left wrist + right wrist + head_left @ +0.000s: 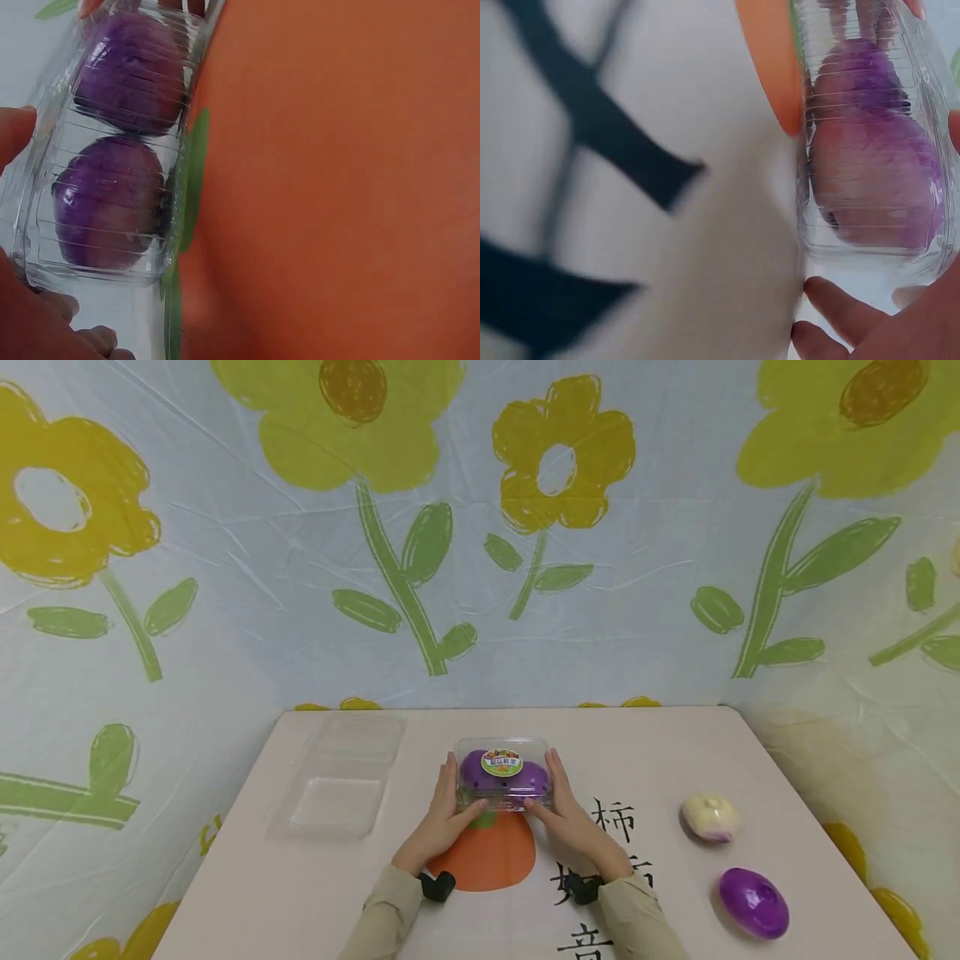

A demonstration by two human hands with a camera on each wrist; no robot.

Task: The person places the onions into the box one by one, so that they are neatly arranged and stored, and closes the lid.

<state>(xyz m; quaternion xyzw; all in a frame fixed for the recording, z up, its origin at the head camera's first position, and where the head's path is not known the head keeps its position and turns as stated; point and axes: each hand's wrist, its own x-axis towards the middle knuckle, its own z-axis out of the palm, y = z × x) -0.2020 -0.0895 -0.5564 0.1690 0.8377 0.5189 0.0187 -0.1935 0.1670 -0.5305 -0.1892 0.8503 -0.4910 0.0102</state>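
A clear plastic clamshell box is held at the middle of the table, between both hands. Inside are two rounded purple vegetables, dark and glossy, lying end to end. An oval fruit-picture label is stuck on the lid. My left hand grips the box's left end, fingers along the side and thumb at the near edge. Mirroring it, the right hand holds the right end, its thumb on the near edge too. In the right wrist view, fingers show by the box's end wall.
An unfolded clear plastic box lies at the table's left. Toward the right sit a cream, turnip-like vegetable with a purple base and a purple oval vegetable. Flower-patterned cloth closes off the back and sides.
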